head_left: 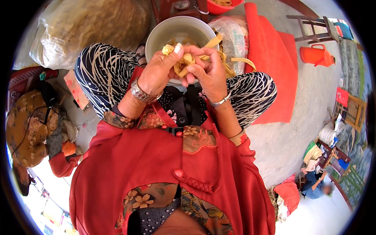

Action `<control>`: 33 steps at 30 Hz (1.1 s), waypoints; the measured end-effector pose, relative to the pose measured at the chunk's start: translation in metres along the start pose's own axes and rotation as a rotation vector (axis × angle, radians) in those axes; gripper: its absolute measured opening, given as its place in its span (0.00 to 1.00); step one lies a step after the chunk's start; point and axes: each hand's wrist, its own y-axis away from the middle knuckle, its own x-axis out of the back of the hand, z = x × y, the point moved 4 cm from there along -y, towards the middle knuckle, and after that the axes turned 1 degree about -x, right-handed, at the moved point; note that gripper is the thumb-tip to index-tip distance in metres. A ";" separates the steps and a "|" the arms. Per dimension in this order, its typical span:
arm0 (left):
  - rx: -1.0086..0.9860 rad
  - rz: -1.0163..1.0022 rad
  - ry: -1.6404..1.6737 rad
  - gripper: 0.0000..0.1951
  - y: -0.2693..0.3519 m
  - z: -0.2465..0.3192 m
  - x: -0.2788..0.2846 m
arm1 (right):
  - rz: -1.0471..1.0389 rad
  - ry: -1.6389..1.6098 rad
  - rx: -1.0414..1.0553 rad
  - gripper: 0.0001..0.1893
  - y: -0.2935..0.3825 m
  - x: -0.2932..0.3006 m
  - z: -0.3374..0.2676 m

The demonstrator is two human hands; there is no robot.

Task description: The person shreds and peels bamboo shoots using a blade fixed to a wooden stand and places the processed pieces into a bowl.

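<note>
Both hands meet just above the near part of a pale round basin (182,22). My left hand (160,66), with a wide metal bracelet at the wrist, grips a folded yellow strip of plant-like material (187,61) between thumb and fingers; a pale yellow end of it pokes out by the thumb. My right hand (211,73), with a thin silver bangle, pinches the same material from the other side. Long loose ends (243,60) trail to the right over a plastic bag. Small yellow pieces (185,41) lie inside the basin. The fingers partly hide the folded part.
A large filled translucent plastic bag (88,26) stands at the upper left. Red cloth (273,73) covers floor at the right, near an orange-red thermos jug (317,55) and a wooden stool (317,29). Another person (314,185) sits far right; a person in patterned clothing (29,126) is at left.
</note>
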 end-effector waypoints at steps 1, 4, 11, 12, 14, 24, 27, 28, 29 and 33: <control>0.058 -0.055 0.140 0.25 0.001 0.000 -0.001 | -0.038 0.149 0.040 0.18 0.001 0.001 -0.001; 0.074 -0.077 0.321 0.25 0.001 0.005 0.005 | -0.049 0.496 0.087 0.14 0.004 0.011 -0.010; 0.076 -0.049 0.436 0.22 0.003 0.012 0.020 | -0.045 0.497 0.074 0.14 0.019 0.022 -0.020; 0.078 -0.033 0.414 0.22 0.002 0.011 0.021 | -0.036 0.523 0.090 0.14 0.019 0.023 -0.020; 0.067 0.044 0.280 0.23 -0.002 0.011 0.020 | -0.018 0.573 0.124 0.14 0.015 0.025 -0.016; 0.134 0.226 -0.187 0.11 -0.015 -0.002 0.029 | -0.058 0.286 -0.267 0.14 0.005 0.010 0.005; 0.093 0.310 -0.083 0.07 -0.013 0.007 0.032 | -0.225 0.485 -0.032 0.16 -0.010 -0.001 -0.005; 0.057 0.330 -0.015 0.06 -0.011 0.014 0.038 | -0.220 0.491 -0.036 0.18 -0.011 -0.005 -0.015; 0.021 0.348 0.053 0.05 -0.008 0.022 0.044 | -0.224 0.505 -0.015 0.18 -0.010 -0.006 -0.019; -0.029 0.360 0.005 0.05 -0.011 0.049 0.051 | -0.233 0.563 0.102 0.17 -0.026 -0.006 -0.041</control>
